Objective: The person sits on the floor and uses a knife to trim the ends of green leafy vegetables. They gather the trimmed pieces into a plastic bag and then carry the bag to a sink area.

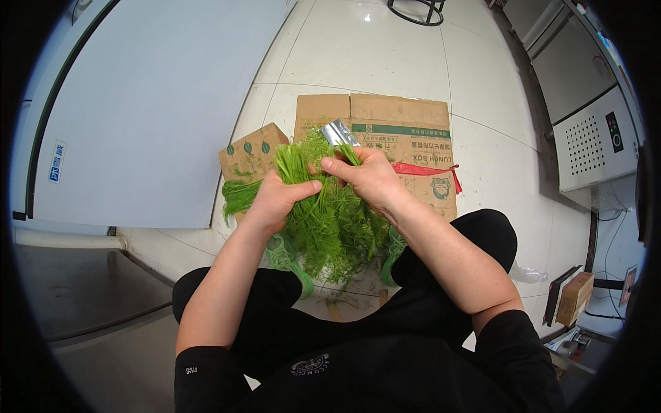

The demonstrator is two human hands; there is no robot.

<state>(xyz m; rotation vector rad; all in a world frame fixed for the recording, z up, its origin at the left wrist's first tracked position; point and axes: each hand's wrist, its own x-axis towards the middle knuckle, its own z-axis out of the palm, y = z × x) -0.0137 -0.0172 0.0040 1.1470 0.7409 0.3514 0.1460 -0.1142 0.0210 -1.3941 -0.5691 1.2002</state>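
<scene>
My left hand [281, 199] grips a bunch of feathery green herbs [323, 227], probably dill or fennel fronds, by the stems. Their stem ends point away from me and the fronds hang towards my feet. Close to its right, my right hand [364, 170] is closed on a few stems [347, 153] of the same greens. A shiny metal blade [338, 133] shows just beyond my right fingers; its handle is hidden, so I cannot tell if that hand holds it. More greens [240, 195] lie to the left of my left hand.
Under the greens, flattened cardboard [418, 113] lies on the tiled floor [372, 57]. A cardboard box [253, 149] is at its left, and a red strip [426, 169] crosses it. A large pale cabinet [150, 113] stands left, a metal appliance [599, 139] right, and a stool's base [421, 20] beyond.
</scene>
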